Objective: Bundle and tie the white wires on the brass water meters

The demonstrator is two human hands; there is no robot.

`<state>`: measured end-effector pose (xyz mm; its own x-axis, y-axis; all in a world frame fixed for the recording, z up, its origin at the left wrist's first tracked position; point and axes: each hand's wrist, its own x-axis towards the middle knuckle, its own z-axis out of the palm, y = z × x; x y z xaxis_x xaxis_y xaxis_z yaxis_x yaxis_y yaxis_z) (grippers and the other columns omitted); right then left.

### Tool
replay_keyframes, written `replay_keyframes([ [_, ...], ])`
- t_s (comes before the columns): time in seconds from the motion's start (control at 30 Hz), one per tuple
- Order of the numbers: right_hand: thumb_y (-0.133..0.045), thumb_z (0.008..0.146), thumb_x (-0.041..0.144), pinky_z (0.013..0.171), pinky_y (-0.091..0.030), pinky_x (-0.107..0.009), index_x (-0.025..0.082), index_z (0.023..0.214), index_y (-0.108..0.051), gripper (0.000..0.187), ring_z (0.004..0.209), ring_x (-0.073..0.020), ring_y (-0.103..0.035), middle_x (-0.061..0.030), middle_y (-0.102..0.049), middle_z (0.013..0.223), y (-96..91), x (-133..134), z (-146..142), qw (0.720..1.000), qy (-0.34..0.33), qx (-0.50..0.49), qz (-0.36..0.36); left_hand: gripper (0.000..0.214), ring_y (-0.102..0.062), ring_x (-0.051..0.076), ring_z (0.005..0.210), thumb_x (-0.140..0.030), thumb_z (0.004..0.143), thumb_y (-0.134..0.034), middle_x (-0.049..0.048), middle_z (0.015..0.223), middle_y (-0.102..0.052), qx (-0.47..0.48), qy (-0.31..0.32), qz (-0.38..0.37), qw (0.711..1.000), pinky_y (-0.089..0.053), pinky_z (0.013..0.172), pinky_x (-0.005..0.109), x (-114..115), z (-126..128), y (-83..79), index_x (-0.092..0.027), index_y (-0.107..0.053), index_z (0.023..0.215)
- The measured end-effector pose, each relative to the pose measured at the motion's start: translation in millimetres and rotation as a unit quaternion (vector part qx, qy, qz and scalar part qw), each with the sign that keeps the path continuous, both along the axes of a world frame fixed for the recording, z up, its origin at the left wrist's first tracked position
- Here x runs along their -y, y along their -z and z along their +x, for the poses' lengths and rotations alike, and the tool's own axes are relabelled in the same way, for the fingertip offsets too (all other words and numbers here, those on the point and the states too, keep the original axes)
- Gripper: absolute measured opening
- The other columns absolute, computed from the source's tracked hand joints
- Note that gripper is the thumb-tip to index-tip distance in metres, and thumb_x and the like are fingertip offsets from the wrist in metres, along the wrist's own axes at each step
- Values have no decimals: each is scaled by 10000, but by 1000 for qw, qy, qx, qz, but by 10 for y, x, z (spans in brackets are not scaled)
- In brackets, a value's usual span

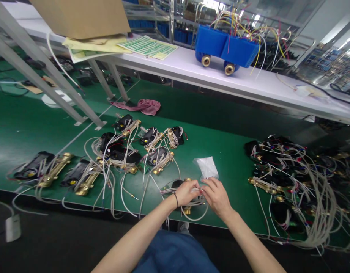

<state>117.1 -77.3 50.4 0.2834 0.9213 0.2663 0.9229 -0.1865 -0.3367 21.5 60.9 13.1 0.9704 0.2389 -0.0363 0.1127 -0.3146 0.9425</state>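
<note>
**My left hand (187, 192) and right hand (216, 197) pinch white wires (172, 190)**
Fingertips nearly meeting, I hold the bundle crosswise, running out past my left hand, directly above a black-and-brass wired unit (187, 209) on the green surface (232, 167).

head view | lower center: left hand (186, 192), right hand (216, 196) pinching white wires (196, 189) above brass fitting (187, 209) | just beyond: plastic bag (207, 167) on green workbench (223, 159)

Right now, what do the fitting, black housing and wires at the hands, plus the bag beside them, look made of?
The fitting looks like brass: yellow metallic sheen. The black housing seems matte plastic, though mostly hidden. The wires look plastic-sheathed, pale and flexible. The bag looks like thin plastic film: translucent and creased.
</note>
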Motion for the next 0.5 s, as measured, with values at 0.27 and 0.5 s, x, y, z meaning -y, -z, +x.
replay_keyframes([
  [0.27, -366, 849, 384, 461, -365, -234, 146, 621, -537, 371, 468, -126, -475, -9, -531, 511, 79, -25, 56, 896, 172, -389, -125, 137, -513, 116, 608, -324, 744, -527, -26, 649, -587, -13, 19, 55, 998, -354, 569, 201, 22, -29, -12, -196, -572, 761],
  [0.5, -402, 810, 120, 889, -385, -412, 176, 1219, -434, 415, 1165, -253, -369, -119, -459, 1243, -115, 247, 176, 996, -66, -1, -52, 166, -492, 107, 605, -341, 695, -591, -31, 644, -583, -24, 75, 4, 997, -346, 562, 197, -107, 9, -19, -176, -590, 717],
])
